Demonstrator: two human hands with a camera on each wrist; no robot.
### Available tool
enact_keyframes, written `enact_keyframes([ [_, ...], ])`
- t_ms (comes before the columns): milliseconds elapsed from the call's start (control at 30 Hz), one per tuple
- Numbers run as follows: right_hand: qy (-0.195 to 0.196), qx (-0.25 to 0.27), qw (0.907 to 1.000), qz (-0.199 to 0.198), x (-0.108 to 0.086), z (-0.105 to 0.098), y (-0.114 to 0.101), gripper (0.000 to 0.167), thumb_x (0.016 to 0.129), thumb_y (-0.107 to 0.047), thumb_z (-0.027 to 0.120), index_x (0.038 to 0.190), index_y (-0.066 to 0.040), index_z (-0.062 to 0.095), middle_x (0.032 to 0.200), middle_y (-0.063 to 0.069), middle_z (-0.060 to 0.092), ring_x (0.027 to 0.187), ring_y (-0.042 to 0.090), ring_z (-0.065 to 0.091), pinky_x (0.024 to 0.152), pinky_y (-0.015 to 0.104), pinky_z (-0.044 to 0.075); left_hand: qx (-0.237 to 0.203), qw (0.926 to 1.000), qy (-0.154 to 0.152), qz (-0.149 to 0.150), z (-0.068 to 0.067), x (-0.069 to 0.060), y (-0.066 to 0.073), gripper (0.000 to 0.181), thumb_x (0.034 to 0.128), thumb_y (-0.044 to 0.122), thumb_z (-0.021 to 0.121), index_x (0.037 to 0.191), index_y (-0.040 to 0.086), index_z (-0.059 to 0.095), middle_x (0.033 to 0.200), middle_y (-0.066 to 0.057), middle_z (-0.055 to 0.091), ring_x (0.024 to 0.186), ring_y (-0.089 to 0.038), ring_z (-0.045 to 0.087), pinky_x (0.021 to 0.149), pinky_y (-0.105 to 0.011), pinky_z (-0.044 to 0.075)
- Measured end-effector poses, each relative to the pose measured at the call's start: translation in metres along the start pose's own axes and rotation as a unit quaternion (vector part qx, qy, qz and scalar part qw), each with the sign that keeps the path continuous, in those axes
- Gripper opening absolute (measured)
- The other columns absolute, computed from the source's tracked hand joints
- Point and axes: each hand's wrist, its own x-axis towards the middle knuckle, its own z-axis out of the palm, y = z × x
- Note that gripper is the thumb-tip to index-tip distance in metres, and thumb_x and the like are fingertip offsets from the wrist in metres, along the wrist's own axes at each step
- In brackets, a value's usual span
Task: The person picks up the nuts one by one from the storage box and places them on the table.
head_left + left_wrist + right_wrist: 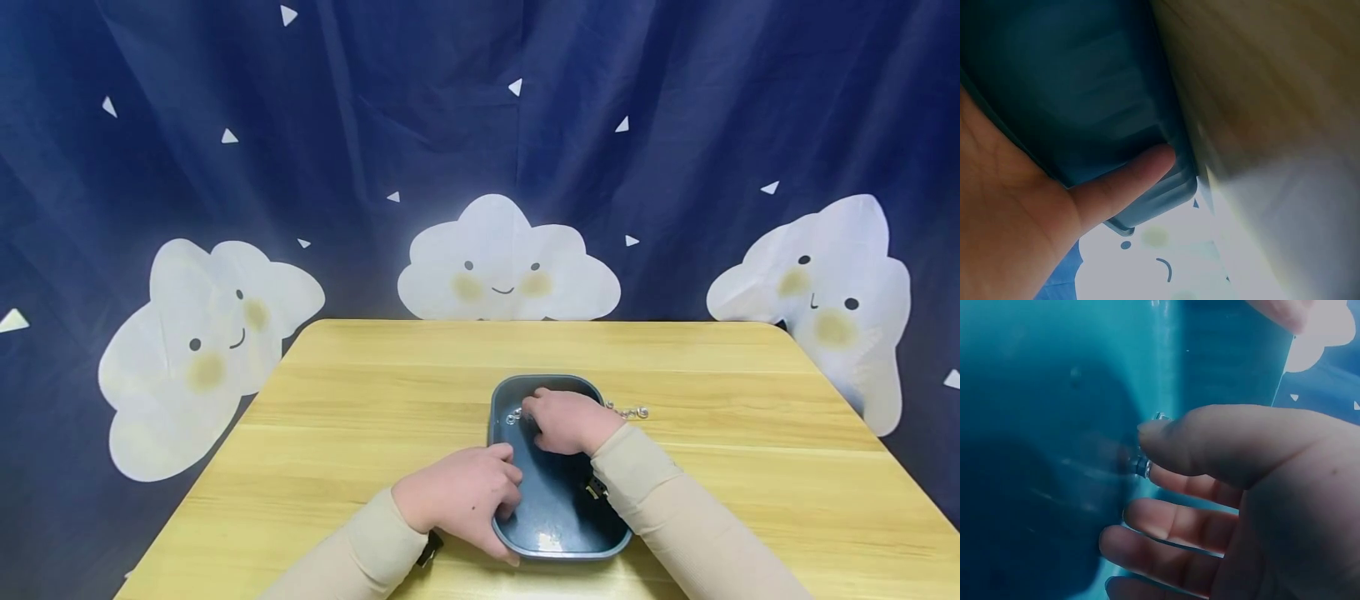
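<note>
Gripping one tray [551,504]: one left hand [465,493]

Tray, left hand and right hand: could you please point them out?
Tray [550,493], head view: bare floor.
Left hand [467,493], head view: back of the hand.
Right hand [570,422], head view: back of the hand.

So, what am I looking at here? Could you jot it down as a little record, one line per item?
Surface: wooden table
Container: dark blue-green tray
Left hand: grips the tray's left wall
Right hand: inside the tray, fingertips at small clear pieces; whether pinching them, unclear
Outside the tray: more shiny pieces, on the table to its right
Backdrop: navy curtain with smiling white clouds
</note>
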Motion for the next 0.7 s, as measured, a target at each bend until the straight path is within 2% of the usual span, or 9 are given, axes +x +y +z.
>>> enact_keyframes([
  [167,0.002,-0.009,0.9999,-0.011,0.0003,0.0009,-0.0004,0.013,0.085,-0.012,0.073,0.091,-0.014,0.062,0.082,-0.004,0.051,0.072,0.014,0.049,0.066,0.031,0.046,-0.001,1.0,0.001,-0.002,-0.0008,0.0001,0.0009,0.051,0.0644,0.069,0.08,0.057,0.03,0.048,0.068,0.022,0.036,0.074,-0.005,0.034,0.064,-0.013,0.028],
  [433,-0.016,-0.014,0.9997,-0.013,-0.0004,0.0008,-0.0028,0.024,0.086,-0.006,0.068,0.072,-0.018,0.053,0.058,-0.006,0.044,0.054,0.011,0.043,0.054,0.027,0.038,-0.003,1.0,-0.002,0.003,-0.0022,0.0009,0.0007,0.052,0.0668,0.068,0.079,0.057,0.03,0.047,0.067,0.021,0.035,0.073,-0.005,0.032,0.064,-0.014,0.025],
  [700,-0.017,-0.02,0.9996,-0.006,0.0001,0.0016,-0.006,0.032,0.084,-0.004,0.067,0.061,-0.018,0.049,0.051,-0.007,0.037,0.048,0.01,0.035,0.05,0.025,0.033,0.0,1.0,-0.001,0.007,0.0007,0.0003,-0.0009,0.052,0.0671,0.069,0.079,0.057,0.03,0.047,0.067,0.021,0.035,0.073,-0.005,0.033,0.064,-0.015,0.026],
])
